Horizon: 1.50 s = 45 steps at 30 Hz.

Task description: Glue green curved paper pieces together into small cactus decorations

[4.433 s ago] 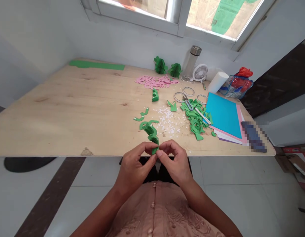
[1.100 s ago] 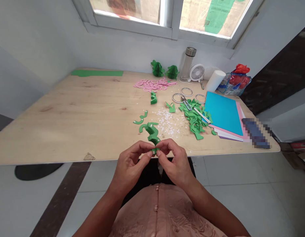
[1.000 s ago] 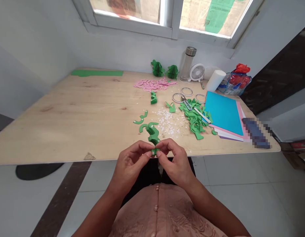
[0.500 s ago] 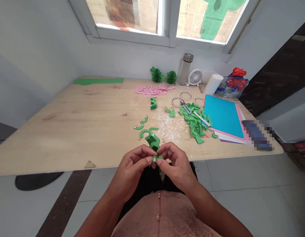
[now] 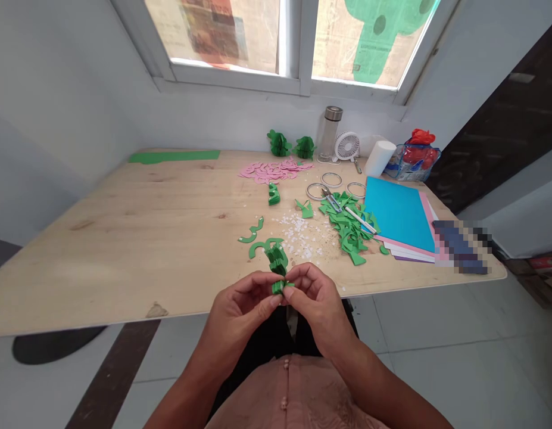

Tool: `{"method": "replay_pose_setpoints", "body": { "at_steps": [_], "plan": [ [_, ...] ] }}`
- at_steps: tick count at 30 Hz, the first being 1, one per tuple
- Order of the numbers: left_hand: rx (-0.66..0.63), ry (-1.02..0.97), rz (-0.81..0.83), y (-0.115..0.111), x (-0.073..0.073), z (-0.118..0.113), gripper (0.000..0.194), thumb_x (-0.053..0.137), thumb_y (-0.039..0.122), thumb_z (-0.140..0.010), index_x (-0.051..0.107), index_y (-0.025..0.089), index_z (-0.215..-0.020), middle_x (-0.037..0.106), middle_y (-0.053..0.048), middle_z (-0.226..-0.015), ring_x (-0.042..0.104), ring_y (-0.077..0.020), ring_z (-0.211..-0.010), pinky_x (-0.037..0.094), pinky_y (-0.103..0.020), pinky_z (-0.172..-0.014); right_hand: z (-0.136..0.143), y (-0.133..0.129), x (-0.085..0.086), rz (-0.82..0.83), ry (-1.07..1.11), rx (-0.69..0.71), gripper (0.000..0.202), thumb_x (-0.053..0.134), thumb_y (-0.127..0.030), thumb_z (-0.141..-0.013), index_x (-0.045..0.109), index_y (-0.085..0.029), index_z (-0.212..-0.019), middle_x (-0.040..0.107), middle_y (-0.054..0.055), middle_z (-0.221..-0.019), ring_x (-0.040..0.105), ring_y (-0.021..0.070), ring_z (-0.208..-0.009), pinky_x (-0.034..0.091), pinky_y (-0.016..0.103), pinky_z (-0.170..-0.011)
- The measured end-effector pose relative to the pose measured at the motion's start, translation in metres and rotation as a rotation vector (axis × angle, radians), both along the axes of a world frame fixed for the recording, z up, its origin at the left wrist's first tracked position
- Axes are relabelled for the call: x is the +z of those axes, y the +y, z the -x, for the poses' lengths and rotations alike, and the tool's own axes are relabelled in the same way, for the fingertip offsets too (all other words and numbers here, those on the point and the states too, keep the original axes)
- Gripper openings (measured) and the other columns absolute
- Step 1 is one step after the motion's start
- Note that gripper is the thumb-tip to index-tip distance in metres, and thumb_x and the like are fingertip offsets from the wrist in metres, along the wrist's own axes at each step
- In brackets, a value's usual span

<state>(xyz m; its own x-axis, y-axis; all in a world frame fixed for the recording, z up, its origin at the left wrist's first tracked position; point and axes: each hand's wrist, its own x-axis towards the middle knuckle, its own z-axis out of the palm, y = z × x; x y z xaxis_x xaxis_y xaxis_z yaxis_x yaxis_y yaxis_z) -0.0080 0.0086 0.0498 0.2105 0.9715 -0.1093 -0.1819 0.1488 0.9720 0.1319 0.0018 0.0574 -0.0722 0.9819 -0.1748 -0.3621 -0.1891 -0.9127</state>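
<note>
Between my fingertips, at the table's front edge, is a stack of layered green paper cutouts (image 5: 278, 286). My left hand (image 5: 246, 304) pinches its left side, and my right hand (image 5: 315, 301) pinches its right side with thumb and fingers. Just beyond my fingertips stands a fanned wad of green paper cutouts (image 5: 276, 257); whether it joins the held stack I cannot tell. Curved green paper strips (image 5: 258, 247) lie beside it, with another wavy strip (image 5: 252, 231) a little farther off. A small green stack (image 5: 274, 193) sits farther back.
White paper bits (image 5: 302, 235) and green scraps (image 5: 349, 229) lie to the right, with small snips (image 5: 331, 201) and tape rolls (image 5: 331, 179). Pink cutouts (image 5: 273, 171), two green paper shapes (image 5: 279, 143), a bottle (image 5: 329, 134) and a fan (image 5: 348, 146) stand behind. Blue sheets (image 5: 398, 211) lie right.
The view has shifted slightly. The held green stack has turned between my fingers, so more of its layered edges show and less of the white patch.
</note>
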Motion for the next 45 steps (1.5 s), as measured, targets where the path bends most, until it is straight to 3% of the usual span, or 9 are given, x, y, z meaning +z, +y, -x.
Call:
{"method": "replay_pose_setpoints", "body": {
  "at_steps": [4,12,17,22,26,31,37,40,45],
  "plan": [
    [0.016,0.041,-0.082,0.001,0.003,-0.001,0.016,0.073,0.022,-0.074,0.071,0.022,-0.089,0.064,-0.001,-0.094,0.061,-0.0141,-0.083,0.051,-0.022,-0.073,-0.001,-0.001,-0.005,-0.028,-0.057,-0.008,0.012,0.064,-0.022,-0.072,0.056,-0.019,-0.081,0.054,-0.005,-0.064,0.050,0.0094,-0.061,0.041,0.021,-0.060],
    [0.044,0.070,0.025,-0.002,0.008,-0.004,0.020,0.073,0.026,-0.074,0.070,0.020,-0.093,0.072,-0.002,-0.084,0.064,-0.0135,-0.075,0.051,-0.020,-0.068,-0.007,-0.005,-0.008,-0.175,-0.342,-0.001,0.003,0.056,-0.020,-0.079,0.059,-0.019,-0.080,0.059,-0.001,-0.072,0.055,0.0129,-0.066,0.045,0.025,-0.061],
    [0.157,0.025,0.008,-0.004,0.008,-0.009,0.024,0.073,0.026,-0.073,0.064,0.021,-0.095,0.072,0.000,-0.080,0.066,-0.0145,-0.075,0.052,-0.021,-0.066,-0.006,-0.005,-0.009,-0.181,-0.311,-0.019,0.008,0.055,-0.020,-0.080,0.061,-0.018,-0.084,0.064,0.001,-0.074,0.059,0.0146,-0.068,0.048,0.028,-0.067],
    [0.148,0.094,-0.026,-0.005,0.007,-0.009,0.021,0.072,0.024,-0.072,0.062,0.019,-0.090,0.073,-0.002,-0.082,0.068,-0.0158,-0.080,0.053,-0.022,-0.071,-0.007,-0.007,-0.010,-0.173,-0.304,-0.022,0.013,0.054,-0.023,-0.082,0.065,-0.018,-0.086,0.066,0.003,-0.078,0.060,0.0155,-0.071,0.048,0.028,-0.068],
    [0.138,0.181,-0.045,-0.006,0.005,-0.009,0.021,0.068,0.027,-0.076,0.062,0.018,-0.093,0.073,-0.004,-0.084,0.069,-0.0186,-0.083,0.053,-0.026,-0.073,-0.010,-0.008,-0.005,-0.227,-0.433,-0.003,0.017,0.052,-0.026,-0.084,0.066,-0.017,-0.077,0.066,0.002,-0.073,0.058,0.0138,-0.067,0.044,0.026,-0.062],
    [0.169,0.433,-0.190,-0.009,0.005,-0.010,0.025,0.059,0.029,-0.082,0.060,0.019,-0.104,0.073,-0.005,-0.088,0.069,-0.0191,-0.086,0.052,-0.027,-0.075,-0.011,-0.007,-0.003,-0.387,-0.713,-0.063,0.011,0.056,-0.021,-0.083,0.064,-0.018,-0.076,0.063,0.000,-0.067,0.053,0.0118,-0.060,0.041,0.024,-0.057],
    [0.198,0.672,-0.362,-0.012,0.011,-0.014,0.030,0.053,0.026,-0.085,0.050,0.023,-0.115,0.070,-0.001,-0.077,0.068,-0.0178,-0.072,0.044,-0.020,-0.045,-0.010,-0.009,-0.007,-0.707,-1.013,-0.202,0.015,0.050,-0.016,-0.088,0.065,-0.017,-0.090,0.067,0.006,-0.078,0.060,0.0168,-0.071,0.046,0.028,-0.064],
    [0.177,0.734,-0.458,-0.011,0.013,-0.015,0.029,0.051,0.023,-0.085,0.049,0.023,-0.115,0.070,-0.001,-0.079,0.067,-0.0163,-0.066,0.049,-0.023,-0.054,-0.011,-0.010,-0.008,-0.795,-1.088,-0.227,0.019,0.048,-0.016,-0.091,0.067,-0.017,-0.093,0.070,0.009,-0.082,0.063,0.0193,-0.077,0.047,0.031,-0.069],
    [0.131,0.821,-0.603,-0.010,0.014,-0.014,0.029,0.047,0.021,-0.087,0.049,0.022,-0.116,0.070,0.000,-0.078,0.067,-0.0161,-0.065,0.051,-0.026,-0.063,-0.015,-0.008,-0.004,-0.794,-1.062,-0.194,0.022,0.048,-0.017,-0.092,0.070,-0.018,-0.094,0.073,0.008,-0.083,0.065,0.0195,-0.078,0.049,0.032,-0.070]
  ]
}}
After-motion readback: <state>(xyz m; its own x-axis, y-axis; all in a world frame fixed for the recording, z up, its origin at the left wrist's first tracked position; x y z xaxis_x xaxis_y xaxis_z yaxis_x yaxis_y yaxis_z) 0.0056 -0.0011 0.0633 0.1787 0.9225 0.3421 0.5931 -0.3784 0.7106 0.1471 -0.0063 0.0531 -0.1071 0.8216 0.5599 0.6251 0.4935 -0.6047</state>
